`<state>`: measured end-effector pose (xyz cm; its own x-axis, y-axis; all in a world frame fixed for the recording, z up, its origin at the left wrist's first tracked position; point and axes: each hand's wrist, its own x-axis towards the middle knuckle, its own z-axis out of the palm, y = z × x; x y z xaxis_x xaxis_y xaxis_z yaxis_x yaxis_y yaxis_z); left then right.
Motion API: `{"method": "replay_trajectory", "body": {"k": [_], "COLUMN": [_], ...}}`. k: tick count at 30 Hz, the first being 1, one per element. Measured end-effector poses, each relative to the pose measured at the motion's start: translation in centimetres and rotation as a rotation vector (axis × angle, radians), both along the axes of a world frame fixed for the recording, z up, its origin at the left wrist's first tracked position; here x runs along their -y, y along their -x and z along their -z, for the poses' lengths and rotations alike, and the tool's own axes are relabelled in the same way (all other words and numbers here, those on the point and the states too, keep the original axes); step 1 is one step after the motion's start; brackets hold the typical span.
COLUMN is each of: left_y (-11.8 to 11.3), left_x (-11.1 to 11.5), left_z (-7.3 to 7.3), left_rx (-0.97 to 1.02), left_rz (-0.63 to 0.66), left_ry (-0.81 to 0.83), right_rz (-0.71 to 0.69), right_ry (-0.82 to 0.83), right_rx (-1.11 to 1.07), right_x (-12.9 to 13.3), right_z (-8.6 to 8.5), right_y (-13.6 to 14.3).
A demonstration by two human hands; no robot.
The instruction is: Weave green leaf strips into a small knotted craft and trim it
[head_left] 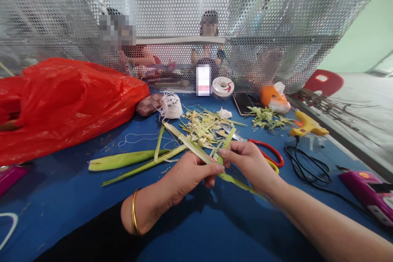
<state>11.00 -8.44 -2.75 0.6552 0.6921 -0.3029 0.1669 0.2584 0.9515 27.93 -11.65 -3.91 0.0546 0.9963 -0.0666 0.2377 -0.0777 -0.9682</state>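
My left hand (196, 168) pinches a long pale green leaf strip (187, 142) between thumb and fingers. Close beside it, my right hand (245, 159) is closed on a shorter green strip (229, 141) that crosses the long one. One end of a strip hangs out below my right hand. Behind the hands lies a heap of leaf scraps (199, 125). Scissors (265, 151) with red and yellow handles lie partly hidden behind my right hand. Left of my hands rest a broad green leaf piece (123, 159) and a thin green stalk (135, 171).
A red plastic bag (76, 106) fills the left side. Along the back are white string (170, 105), a ribbon spool (223, 88), a lit phone (203, 80) and a dark phone (243, 103). On the right lie small folded leaf pieces (267, 118), a yellow glue gun (308, 125) and its cord.
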Motion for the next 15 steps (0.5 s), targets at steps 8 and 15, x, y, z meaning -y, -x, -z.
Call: {"method": "replay_trajectory", "body": {"k": [8,15], "left_y": [0.1,-0.1], "left_x": [1.0,1.2], "left_z": [-0.4,0.0], "left_rx": [-0.089,-0.089], "left_rz": [0.18,0.201], "left_ry": [0.035,-0.031], "right_rz": [-0.1,-0.221], "right_ry": [-0.301,0.196], "right_rx": [0.419,-0.365], "right_x": [0.7,0.7], "right_z": [-2.6,-1.2], "right_y": [-0.9,0.7]}}
